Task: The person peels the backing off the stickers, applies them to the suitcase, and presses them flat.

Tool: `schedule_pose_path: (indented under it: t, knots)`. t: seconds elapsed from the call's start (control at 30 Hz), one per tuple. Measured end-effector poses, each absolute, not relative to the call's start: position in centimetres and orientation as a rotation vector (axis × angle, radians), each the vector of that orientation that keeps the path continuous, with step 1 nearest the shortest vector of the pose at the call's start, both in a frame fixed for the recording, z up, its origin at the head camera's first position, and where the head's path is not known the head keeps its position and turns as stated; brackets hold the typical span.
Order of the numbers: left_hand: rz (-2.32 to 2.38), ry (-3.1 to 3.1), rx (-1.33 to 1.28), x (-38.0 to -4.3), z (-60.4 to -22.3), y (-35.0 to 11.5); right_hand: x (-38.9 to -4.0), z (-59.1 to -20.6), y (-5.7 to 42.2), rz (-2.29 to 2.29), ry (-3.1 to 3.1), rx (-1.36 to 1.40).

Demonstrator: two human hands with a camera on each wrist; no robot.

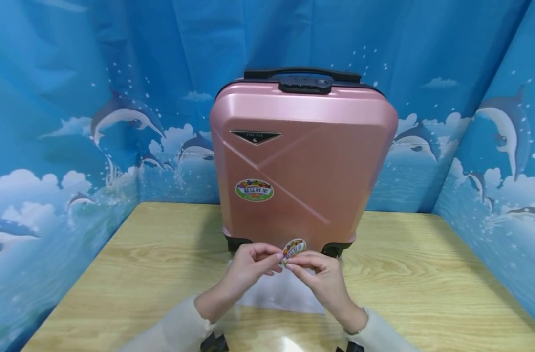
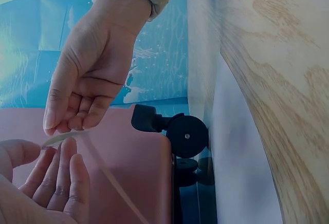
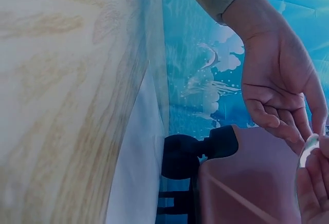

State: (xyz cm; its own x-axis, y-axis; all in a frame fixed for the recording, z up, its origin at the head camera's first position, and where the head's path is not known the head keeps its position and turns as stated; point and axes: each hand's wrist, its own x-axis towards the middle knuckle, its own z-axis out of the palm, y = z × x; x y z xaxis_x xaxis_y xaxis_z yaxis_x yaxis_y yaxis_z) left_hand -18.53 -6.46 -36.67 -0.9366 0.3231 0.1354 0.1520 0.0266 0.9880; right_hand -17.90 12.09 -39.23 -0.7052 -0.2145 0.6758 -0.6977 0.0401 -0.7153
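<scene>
An oval fruit sticker (image 1: 296, 246), printed with colourful fruit and lettering, is held in the air in front of the suitcase's lower edge. My left hand (image 1: 248, 264) pinches its left side between thumb and fingers. On its lower right side, my right hand (image 1: 321, 276) pinches it with thumb and index finger. The left wrist view shows the sticker (image 2: 57, 138) edge-on and slightly bowed between both hands' fingertips. A pink hard-shell suitcase (image 1: 337, 166) stands upright behind the hands. Another oval sticker (image 1: 255, 190) is on its front, below a black triangular badge (image 1: 255, 136).
A white sheet (image 1: 280, 293) lies on the wooden table (image 1: 161, 264) beneath the hands. Black wheels (image 2: 186, 135) support the suitcase, and a black handle (image 1: 302, 73) tops it. A blue dolphin-print curtain (image 1: 170, 63) encloses the table's back and sides.
</scene>
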Motion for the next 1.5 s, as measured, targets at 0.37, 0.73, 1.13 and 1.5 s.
schedule_pose_path:
  t: [0.37, 0.73, 1.13, 1.5]
  knots:
    - [2.076, 2.234, 0.408, -19.1, -36.7, -7.8, -18.1, -38.7, 12.9, 1.774, -1.962, 0.643]
    - [2.03, 2.28, 0.399, -19.9, -35.7, -9.5, -19.2, -38.2, 12.6, 1.862, -2.1, 0.368]
    - [1.956, 2.343, 0.42, -20.1, -35.3, -10.2, -19.5, -37.3, 11.7, 1.873, -2.164, 0.44]
    - [2.118, 2.313, 0.277, -20.3, -34.0, -10.9, -20.2, -36.5, 10.6, 1.923, -2.137, 0.396]
